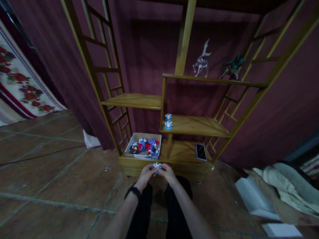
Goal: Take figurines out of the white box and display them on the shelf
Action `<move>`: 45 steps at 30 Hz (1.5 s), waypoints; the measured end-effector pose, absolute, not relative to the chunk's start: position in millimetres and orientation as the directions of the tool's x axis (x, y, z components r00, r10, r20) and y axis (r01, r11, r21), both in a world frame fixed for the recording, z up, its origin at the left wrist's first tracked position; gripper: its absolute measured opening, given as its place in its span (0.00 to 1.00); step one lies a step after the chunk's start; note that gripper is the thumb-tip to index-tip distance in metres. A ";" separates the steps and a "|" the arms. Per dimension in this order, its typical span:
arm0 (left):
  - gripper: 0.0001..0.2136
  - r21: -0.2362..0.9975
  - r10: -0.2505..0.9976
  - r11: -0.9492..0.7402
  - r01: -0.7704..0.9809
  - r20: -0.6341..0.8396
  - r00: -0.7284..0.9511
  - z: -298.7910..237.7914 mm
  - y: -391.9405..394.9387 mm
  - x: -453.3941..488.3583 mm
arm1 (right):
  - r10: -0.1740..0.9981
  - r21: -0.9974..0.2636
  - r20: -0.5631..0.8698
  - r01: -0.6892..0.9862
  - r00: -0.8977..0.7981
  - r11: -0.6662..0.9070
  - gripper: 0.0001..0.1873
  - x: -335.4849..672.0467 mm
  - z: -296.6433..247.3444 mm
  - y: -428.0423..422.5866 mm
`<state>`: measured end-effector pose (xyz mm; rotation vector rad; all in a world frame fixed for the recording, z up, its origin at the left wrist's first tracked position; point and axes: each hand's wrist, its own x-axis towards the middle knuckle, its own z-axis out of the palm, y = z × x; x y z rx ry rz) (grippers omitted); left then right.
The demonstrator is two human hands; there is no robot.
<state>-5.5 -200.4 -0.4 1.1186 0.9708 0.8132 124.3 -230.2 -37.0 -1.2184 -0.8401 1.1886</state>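
Between my left hand (147,173) and my right hand (167,172) is a small white-and-blue figurine (157,165), gripped by the fingers of both. It is held in front of the shelf's lowest board, above my knees. Two similar figurines on round blue bases, a front one (168,125) and a back one (168,117), stand at the left end of the middle shelf (196,126). Just beyond my left hand, an open cardboard box (129,146) contains several figurine pieces and red, purple and dark discs.
A phone (200,151) lies on the lowest board at right. On the upper shelf (211,79) stand a clear glass deer (201,61) and a dark green figure (233,67). White boxes (256,199) and cloth are on the floor at right. A cable (42,155) crosses the floor at left.
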 end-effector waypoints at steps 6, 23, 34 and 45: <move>0.17 0.966 0.909 0.256 -0.030 -0.230 0.348 1.1 -199.9 -3.6 | 0.981 -0.976 -0.083 -0.213 0.177 -0.044 0.23 123.2 -36.6 -230.7; 0.16 0.975 0.918 0.223 -0.018 -0.204 0.341 -4.9 -196.1 0.6 | 0.981 -0.977 -0.089 -0.206 0.172 -0.053 0.16 123.8 -34.8 -238.3; 0.09 0.997 0.960 0.058 0.052 -0.070 0.271 -12.6 -195.4 5.4 | 0.976 -0.995 -0.047 -0.101 0.213 -0.025 0.17 129.1 -28.0 -238.7; 0.08 0.999 0.964 0.032 0.031 -0.039 0.264 -17.0 -194.4 5.7 | 0.966 -0.983 -0.122 -0.165 0.227 -0.086 0.17 128.6 -32.4 -237.0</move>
